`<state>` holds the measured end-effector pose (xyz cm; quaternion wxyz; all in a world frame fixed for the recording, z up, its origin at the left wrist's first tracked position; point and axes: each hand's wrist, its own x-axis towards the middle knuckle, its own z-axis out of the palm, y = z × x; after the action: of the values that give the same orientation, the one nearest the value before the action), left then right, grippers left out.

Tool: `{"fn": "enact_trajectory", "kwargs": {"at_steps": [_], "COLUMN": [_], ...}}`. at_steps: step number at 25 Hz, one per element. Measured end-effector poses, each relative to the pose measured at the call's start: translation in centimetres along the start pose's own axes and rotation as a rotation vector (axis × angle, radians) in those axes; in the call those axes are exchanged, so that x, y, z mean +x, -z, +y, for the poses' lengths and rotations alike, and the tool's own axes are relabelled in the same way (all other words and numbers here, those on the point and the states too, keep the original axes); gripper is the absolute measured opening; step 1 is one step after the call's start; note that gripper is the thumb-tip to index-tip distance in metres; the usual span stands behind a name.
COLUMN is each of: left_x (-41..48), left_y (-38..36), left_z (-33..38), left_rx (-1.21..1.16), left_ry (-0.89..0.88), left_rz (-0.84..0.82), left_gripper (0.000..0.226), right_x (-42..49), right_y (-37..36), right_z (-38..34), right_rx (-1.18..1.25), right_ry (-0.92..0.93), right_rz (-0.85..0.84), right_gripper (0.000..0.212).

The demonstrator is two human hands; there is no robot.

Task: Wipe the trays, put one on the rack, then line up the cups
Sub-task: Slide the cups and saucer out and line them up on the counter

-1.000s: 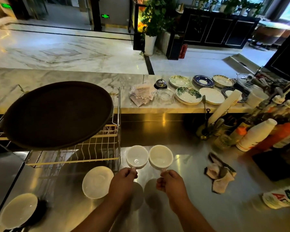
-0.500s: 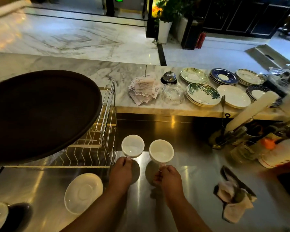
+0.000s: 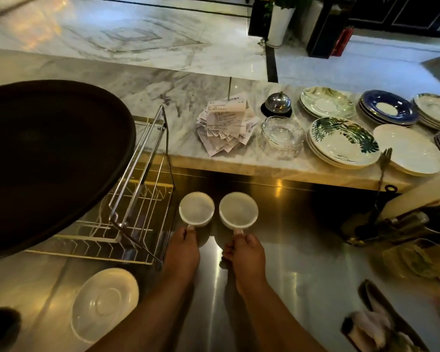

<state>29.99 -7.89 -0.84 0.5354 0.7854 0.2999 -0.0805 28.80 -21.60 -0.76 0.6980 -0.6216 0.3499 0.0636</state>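
Two white cups stand side by side near the back of the steel counter. My left hand (image 3: 182, 246) grips the handle of the left cup (image 3: 196, 209). My right hand (image 3: 245, 254) grips the handle of the right cup (image 3: 238, 210). Both cups are upright and look empty; whether they touch the counter is unclear. A large dark round tray (image 3: 48, 158) lies on top of the wire dish rack (image 3: 137, 199) at the left.
A white saucer (image 3: 104, 303) lies on the steel counter (image 3: 302, 275) in front of the rack. The marble ledge (image 3: 163, 80) behind holds paper slips (image 3: 226, 123), a bell (image 3: 277, 104), a glass dish (image 3: 281, 132) and stacked plates (image 3: 343, 139). A crumpled cloth (image 3: 376, 326) and utensils sit at the right.
Both hands have carried the cups forward, toward the back of the counter beside the rack. The view has moved closer and tipped down.
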Motion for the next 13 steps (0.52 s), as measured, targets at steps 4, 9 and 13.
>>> {"fn": "enact_trajectory", "kwargs": {"at_steps": [4, 9, 13], "left_x": [1.4, 2.6, 3.1], "left_y": [-0.5, -0.6, -1.0], "left_z": [-0.3, -0.5, -0.5], "left_rx": [-0.006, -0.103, -0.144], "left_ry": [-0.046, -0.068, -0.019], "left_rz": [0.003, -0.015, 0.008], "left_gripper": [0.032, 0.034, 0.033], "right_x": [1.3, 2.3, 2.8], "right_y": [-0.8, -1.4, -1.7], "right_z": [0.1, 0.4, 0.6], "right_rx": [0.027, 0.041, 0.041], "right_ry": [-0.023, -0.036, -0.029], "right_rz": [-0.019, -0.02, -0.025], "right_gripper": [0.028, 0.026, 0.022]}}
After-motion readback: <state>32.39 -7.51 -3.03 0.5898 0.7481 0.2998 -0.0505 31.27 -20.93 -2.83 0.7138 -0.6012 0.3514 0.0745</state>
